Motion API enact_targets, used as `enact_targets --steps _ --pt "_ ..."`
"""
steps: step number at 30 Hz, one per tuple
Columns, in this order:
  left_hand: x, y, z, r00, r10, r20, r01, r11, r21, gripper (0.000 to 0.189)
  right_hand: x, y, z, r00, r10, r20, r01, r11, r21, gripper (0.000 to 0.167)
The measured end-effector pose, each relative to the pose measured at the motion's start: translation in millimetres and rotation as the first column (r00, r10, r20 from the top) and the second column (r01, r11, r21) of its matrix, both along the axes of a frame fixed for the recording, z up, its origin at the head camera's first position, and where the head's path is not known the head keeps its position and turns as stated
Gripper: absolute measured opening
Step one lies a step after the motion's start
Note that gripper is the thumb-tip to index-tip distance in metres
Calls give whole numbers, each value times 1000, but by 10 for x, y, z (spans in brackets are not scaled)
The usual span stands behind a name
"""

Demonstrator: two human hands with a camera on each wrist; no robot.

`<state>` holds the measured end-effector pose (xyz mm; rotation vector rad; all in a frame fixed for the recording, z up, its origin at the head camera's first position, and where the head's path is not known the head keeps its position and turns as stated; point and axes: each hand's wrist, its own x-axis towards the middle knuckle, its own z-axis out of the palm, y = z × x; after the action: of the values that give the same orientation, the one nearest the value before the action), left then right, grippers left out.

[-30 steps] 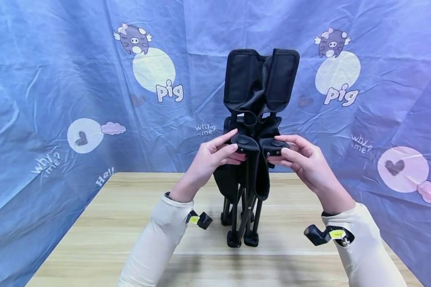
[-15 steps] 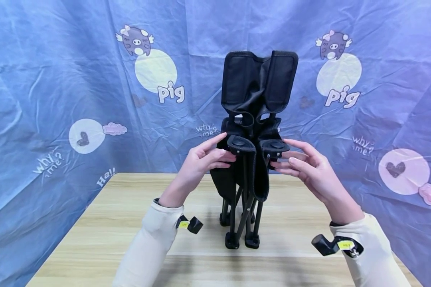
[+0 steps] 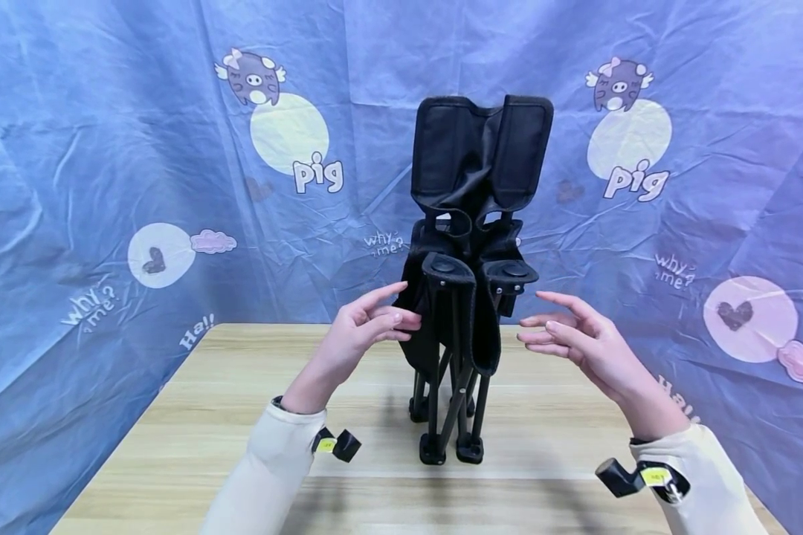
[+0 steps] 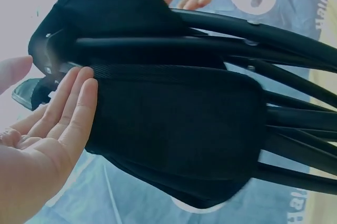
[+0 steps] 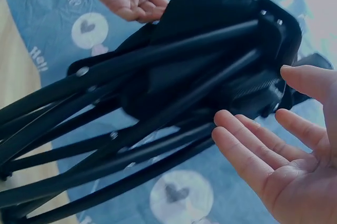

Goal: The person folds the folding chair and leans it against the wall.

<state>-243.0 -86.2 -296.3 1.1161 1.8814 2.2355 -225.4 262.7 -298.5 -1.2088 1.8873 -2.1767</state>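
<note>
A small black folding chair [image 3: 451, 156] stands partly folded on the table, its fabric back upright and its seat cloth hanging in folds. Its crossed tube legs [image 4: 295, 116] end in square black feet. To the chair's left is my left hand [image 3: 368, 319], its fingers loosely extended close to the cloth; whether they touch it I cannot tell. My right hand [image 3: 585, 338] is held in the air to the right, apart from the chair, with relaxed fingers. In the right wrist view my right hand [image 5: 295, 155] is palm up near the frame and holds nothing.
The wooden table [image 3: 241, 416] lies under the chair. Behind and on both sides hangs a blue cloth backdrop [image 3: 388, 59] with pig prints. Each sleeve carries a black wrist camera mount, such as the right one [image 3: 618, 475].
Both hands have let go of the two front armrest ends and drawn outward and down. The chair stays standing, almost unmoved.
</note>
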Motion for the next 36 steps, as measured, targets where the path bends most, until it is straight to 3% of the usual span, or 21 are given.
enact_targets --steps 9,15,21,24,27,32,36 --pt "81 4 -374 999 -24 32 24 1000 -9 58 15 86 -418 993 -17 114 14 999 31 46" --pt "135 28 -614 999 -49 2 49 995 86 64 32 76 -684 983 -47 179 37 997 61 44" --pt "136 -17 -817 992 -121 -17 122 983 136 59 39 42 -900 968 -48 248 29 997 78 43" --pt "144 -42 -918 993 -115 34 110 987 116 61 34 19 -1002 957 -49 285 24 996 90 42" --pt "138 -58 -1025 990 -66 122 60 997 56 64 27 -15 -1096 946 -54 321 23 995 99 40" --pt "88 -46 -1237 967 9 253 4 999 -51 64 29 -61 -1255 928 -27 372 -9 995 96 39" --pt "36 -25 -1429 950 41 310 -9 994 -105 61 34 -86 -1381 913 1 408 -42 995 92 39"
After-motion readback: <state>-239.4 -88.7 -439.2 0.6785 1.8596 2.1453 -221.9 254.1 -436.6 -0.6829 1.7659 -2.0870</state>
